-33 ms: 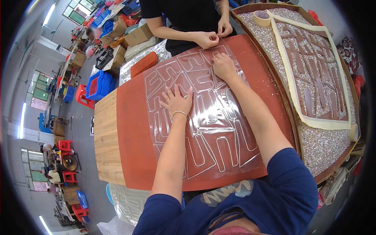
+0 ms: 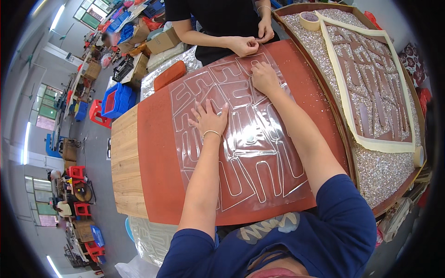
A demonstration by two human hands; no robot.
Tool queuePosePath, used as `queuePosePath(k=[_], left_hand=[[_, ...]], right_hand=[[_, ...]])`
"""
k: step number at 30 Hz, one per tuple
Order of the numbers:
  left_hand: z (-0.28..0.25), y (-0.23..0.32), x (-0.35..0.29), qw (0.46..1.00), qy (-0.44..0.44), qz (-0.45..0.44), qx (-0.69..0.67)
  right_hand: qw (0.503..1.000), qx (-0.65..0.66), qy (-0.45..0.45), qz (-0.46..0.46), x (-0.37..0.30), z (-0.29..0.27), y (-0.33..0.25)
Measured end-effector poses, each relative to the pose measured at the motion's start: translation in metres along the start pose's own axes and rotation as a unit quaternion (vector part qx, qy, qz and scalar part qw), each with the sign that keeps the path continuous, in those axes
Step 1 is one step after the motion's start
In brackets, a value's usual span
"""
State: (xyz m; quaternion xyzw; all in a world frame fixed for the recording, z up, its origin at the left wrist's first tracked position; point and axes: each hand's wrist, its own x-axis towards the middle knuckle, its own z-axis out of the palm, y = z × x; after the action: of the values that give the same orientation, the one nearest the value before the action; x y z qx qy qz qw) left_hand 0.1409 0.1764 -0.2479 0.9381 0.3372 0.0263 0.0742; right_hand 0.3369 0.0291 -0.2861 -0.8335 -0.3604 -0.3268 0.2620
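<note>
A clear plastic sheet with white-outlined U-shaped and angular figures lies on a reddish-brown mat. My left hand rests flat on its middle left part, fingers spread. Toward the far right part of the sheet, my right hand is closed, its fingers curled down against the plastic. Whatever sits between those fingertips is hidden. Across the table, a co-worker in black holds both hands, the nearer one, pinched together above the sheet's far edge; what they grip is too small to tell.
At right stands a tray of glittering chips holding a cream-framed cut-out panel and a roll of tape. A bare wooden board shows left of the mat. Beyond are an orange-brown block and blue crates.
</note>
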Motion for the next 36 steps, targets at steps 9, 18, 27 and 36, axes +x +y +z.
queuePosePath(k=[9, 18, 27, 36], left_hand=[[-0.003, 0.004, 0.001, 1.000, 0.010, 0.003, -0.005], [-0.001, 0.004, 0.002, 1.000, 0.007, -0.003, -0.018], [0.000, 0.001, 0.000, 1.000, -0.003, -0.007, -0.013], [-0.002, 0.002, 0.001, 1.000, 0.005, -0.006, -0.018]], right_hand=[[0.999, 0.027, 0.047, -0.008, 0.003, 0.000, 0.006], [0.996, 0.029, 0.090, -0.010, 0.016, -0.009, -0.001], [1.000, -0.017, -0.015, 0.006, 0.007, 0.008, -0.001], [1.000, -0.009, 0.003, -0.004, 0.006, 0.004, -0.002]])
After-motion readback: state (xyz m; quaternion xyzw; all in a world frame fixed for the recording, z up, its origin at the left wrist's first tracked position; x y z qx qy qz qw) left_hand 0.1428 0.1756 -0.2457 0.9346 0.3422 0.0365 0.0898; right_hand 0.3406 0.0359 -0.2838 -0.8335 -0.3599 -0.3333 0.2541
